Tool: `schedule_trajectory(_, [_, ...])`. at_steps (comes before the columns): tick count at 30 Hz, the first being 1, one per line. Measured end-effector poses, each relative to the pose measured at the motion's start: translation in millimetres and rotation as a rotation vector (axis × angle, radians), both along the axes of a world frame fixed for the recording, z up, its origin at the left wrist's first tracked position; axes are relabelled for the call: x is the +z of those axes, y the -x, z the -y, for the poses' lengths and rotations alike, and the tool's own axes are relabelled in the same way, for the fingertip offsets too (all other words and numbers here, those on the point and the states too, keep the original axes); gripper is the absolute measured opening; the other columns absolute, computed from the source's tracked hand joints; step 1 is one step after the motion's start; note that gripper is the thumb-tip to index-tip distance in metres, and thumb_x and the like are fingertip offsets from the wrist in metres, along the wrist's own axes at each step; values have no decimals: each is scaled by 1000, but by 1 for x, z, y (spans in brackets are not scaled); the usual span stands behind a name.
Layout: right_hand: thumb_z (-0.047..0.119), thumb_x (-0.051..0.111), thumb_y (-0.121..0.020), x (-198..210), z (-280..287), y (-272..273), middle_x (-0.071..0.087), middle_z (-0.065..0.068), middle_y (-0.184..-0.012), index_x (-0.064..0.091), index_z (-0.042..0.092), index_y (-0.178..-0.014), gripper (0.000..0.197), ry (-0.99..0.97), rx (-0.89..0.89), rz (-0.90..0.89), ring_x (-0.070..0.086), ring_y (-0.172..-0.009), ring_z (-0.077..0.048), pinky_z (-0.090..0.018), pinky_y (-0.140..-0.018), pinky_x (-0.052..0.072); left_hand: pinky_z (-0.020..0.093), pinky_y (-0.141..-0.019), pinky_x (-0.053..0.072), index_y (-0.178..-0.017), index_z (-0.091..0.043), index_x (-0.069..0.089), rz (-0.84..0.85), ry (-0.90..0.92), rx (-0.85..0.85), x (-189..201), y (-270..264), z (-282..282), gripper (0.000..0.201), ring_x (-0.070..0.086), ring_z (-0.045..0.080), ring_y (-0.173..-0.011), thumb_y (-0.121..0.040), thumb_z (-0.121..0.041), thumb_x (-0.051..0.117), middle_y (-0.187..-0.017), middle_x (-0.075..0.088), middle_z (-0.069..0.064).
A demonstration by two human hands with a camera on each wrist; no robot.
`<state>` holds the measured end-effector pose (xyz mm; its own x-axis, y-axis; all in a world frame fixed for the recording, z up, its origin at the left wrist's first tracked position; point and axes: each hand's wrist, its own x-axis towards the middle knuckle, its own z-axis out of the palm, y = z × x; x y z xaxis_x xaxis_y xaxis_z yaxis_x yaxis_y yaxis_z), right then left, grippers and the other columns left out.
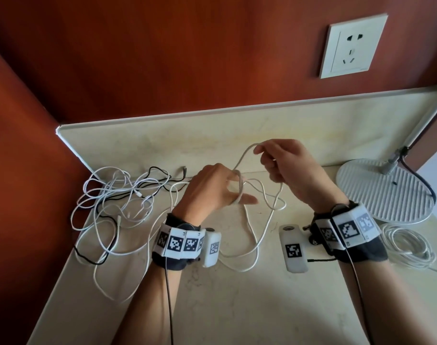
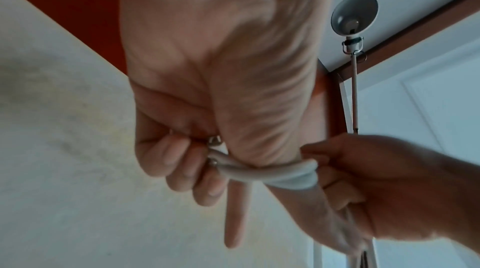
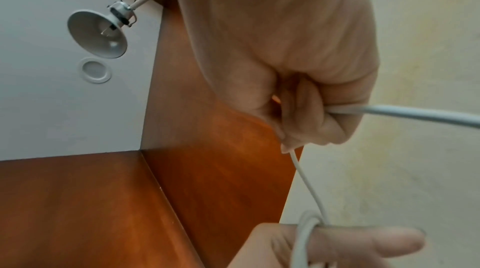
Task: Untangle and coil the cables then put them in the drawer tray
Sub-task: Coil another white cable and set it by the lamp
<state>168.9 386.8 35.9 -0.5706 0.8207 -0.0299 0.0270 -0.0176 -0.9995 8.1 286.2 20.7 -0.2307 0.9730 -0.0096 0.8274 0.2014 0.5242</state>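
Now, your hands:
left hand (image 1: 212,188): fingers curled on white cable (image 1: 259,235), turns wound round thumb.
right hand (image 1: 287,165): pinching a raised loop of it.
cable tangle (image 1: 118,195): on countertop (image 1: 237,307), left.
coiled cable (image 1: 409,247): beside lamp base (image 1: 381,190).

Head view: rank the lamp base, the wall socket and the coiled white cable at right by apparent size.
1. lamp base, largest.
2. wall socket.
3. coiled white cable, close to the socket; partly cropped, so unsure.

No readable text, wrist markers only patterned
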Motion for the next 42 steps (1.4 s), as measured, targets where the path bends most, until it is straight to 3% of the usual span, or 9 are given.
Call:
schedule_trajectory(13, [15,42,-113,4,13,-2,38,-6,-66,70,0,-105,32,-168,313,-35,29,-52,-11,-19,-48,29,34,-59,57,-83,-14,73,-9,46,73,-13,-2,-10,68,66,12,-63,-59,-77,81,-65,66,-5])
schedule_trajectory(17, [9,48,-109,-3,31,7,42,5,-55,71,5,-93,28,-315,445,91,33,-52,-14,-26,-49,29,16,-43,31,-48,-17,49,47,-134,187,-17,22,-9,51,48,6,-46,-95,-25,66,-40,45,-7])
schedule_trajectory(20, [25,52,-110,-9,39,15,40,4,-50,66,3,-79,40,-305,495,117,30,-46,-14,-26,-47,28,26,-62,47,-52,-14,68,361,-193,247,-16,40,-9,44,67,0,-65,-96,-15,71,-49,62,-13])
schedule_trajectory(25, [46,52,-106,-10,45,22,36,-5,-47,52,9,-56,62,-213,526,95,27,-42,-15,-23,-45,27,19,-50,32,-103,-11,82,741,-279,220,3,26,1,67,50,18,-64,-84,-68,52,-70,62,-7])
schedule_trajectory(33, [70,58,-90,-25,18,7,23,-5,-56,32,6,-56,77,-253,599,341,19,-50,-18,-24,-50,23,16,-38,26,-90,-16,83,1202,-206,-221,0,34,1,77,37,3,-46,-64,-86,65,-60,53,-8])
schedule_trajectory(36, [65,70,-81,-30,3,1,18,-3,-60,29,4,-59,77,-258,544,389,14,-56,-19,-28,-50,16,15,-43,30,-91,7,77,960,-103,-344,4,33,9,71,44,1,-50,-74,-62,79,-62,56,-14])
schedule_trajectory(37, [65,71,-78,-31,-1,0,19,-2,-61,30,3,-59,76,-273,514,402,14,-57,-18,-27,-50,15,12,-51,38,-92,10,76,839,-78,-383,8,29,13,42,53,-3,-56,-68,-5,45,-63,61,-16])
schedule_trajectory(38, [67,71,-75,-31,-4,1,20,0,-60,33,2,-60,76,-288,485,421,14,-57,-17,-27,-49,14,10,-61,44,-91,4,78,737,-50,-346,11,23,15,80,61,-5,-66,-61,-60,39,-67,67,-18])
schedule_trajectory(42, [65,70,-82,-36,-12,2,23,3,-58,40,9,-63,67,-334,360,508,19,-52,-14,-25,-46,16,20,-78,53,-84,-22,82,401,110,-194,11,10,11,17,72,0,-82,-86,-38,80,-91,79,-5])
